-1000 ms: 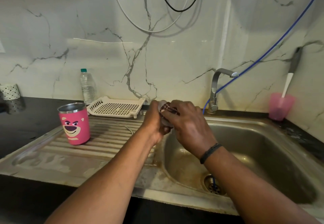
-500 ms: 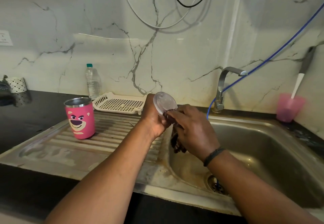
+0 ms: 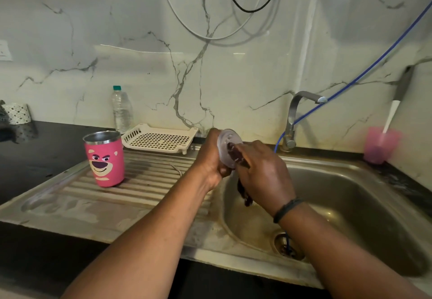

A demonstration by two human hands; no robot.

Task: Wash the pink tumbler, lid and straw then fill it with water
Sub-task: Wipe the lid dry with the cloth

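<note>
Scrubbing the lid (image 3: 228, 148) over the sink (image 3: 350, 196), likely so drips fall into the basin. Left hand (image 3: 211, 158) grips the clear lid by its edge, face tilted toward the right hand (image 3: 261, 172), whose fingers pinch a dark scrubber (image 3: 238, 158) against it; a strand hangs below. Both forearms angle inward, wrists bent. Pink tumbler (image 3: 105, 158) stands upright, open, on the drainboard to the left, well apart. Tap (image 3: 294, 121) appears off. Straw not identifiable.

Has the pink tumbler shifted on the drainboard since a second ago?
No. The pink tumbler stands upright at the same spot, just left of the white rack's front corner; only the camera moved.
</note>
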